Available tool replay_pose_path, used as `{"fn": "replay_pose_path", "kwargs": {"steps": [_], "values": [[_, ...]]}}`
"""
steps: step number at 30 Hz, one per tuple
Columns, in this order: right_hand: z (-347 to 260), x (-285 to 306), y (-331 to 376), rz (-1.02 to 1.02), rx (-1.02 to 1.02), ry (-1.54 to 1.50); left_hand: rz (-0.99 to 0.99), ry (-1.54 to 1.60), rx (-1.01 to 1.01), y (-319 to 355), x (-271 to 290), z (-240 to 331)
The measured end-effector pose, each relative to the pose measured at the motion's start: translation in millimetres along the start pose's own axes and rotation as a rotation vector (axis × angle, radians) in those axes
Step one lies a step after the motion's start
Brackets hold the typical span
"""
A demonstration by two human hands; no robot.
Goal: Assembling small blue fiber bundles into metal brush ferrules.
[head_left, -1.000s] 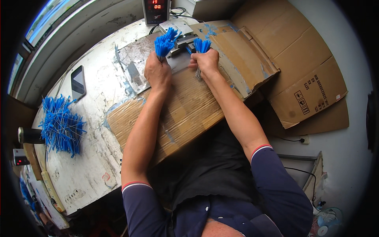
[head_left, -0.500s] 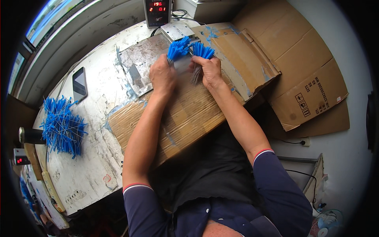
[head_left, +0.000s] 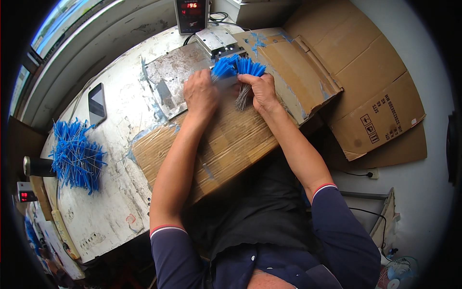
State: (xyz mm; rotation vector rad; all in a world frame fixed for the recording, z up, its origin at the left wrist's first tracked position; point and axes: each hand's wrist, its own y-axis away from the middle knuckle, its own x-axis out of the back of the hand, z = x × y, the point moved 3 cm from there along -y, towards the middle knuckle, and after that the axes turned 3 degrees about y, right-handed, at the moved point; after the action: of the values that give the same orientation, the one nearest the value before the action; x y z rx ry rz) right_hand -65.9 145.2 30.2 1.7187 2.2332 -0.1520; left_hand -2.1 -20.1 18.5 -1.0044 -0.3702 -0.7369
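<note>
My left hand (head_left: 200, 92) is closed around a bundle of thin wires with blue sleeved ends (head_left: 224, 68). Its fingers hide most of the bundle's lower part. In my right hand (head_left: 261, 89) is a second bundle of blue-ended wires (head_left: 251, 67), pinched by thumb and fingers, with bare silvery wire ends (head_left: 242, 99) hanging below the grip. The blue ends of both bundles point away from me and sit side by side. Both hands are just short of a small metal fixture (head_left: 215, 41) on the table, above a taped cardboard box (head_left: 226, 144).
A pile of loose blue-ended wires (head_left: 77, 154) lies on the white table (head_left: 113, 192) at left. Near it are a phone (head_left: 97, 103) and a dark cylinder (head_left: 37, 166). A red-lit display unit (head_left: 192, 17) stands behind the fixture; opened cardboard (head_left: 380, 101) is at right.
Both bundles have moved a little toward me, away from the fixture, and slightly right. The fixture's front edge now shows more. The digits on the display unit have changed.
</note>
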Motion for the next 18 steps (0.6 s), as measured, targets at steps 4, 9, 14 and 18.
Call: {"fn": "replay_pose_path", "kwargs": {"steps": [4, 9, 14, 18], "values": [[-0.2, 1.9, -0.8, -0.016, -0.083, 0.06, -0.005, -0.041, 0.064, -0.2, -0.9, -0.9], [-7.5, -9.3, 8.2, -0.142, -0.117, 0.093, 0.018, 0.298, 0.303, -1.2, 4.7, -11.6], [-0.8, -25.5, 12.8, -0.299, -0.111, 0.133, 0.059, 0.803, 0.289, 0.4, -4.3, -13.1], [9.0, -26.8, 9.6, -0.293, -0.047, 0.133, 0.048, 0.729, 0.308, 4.2, -8.4, -10.6]]}}
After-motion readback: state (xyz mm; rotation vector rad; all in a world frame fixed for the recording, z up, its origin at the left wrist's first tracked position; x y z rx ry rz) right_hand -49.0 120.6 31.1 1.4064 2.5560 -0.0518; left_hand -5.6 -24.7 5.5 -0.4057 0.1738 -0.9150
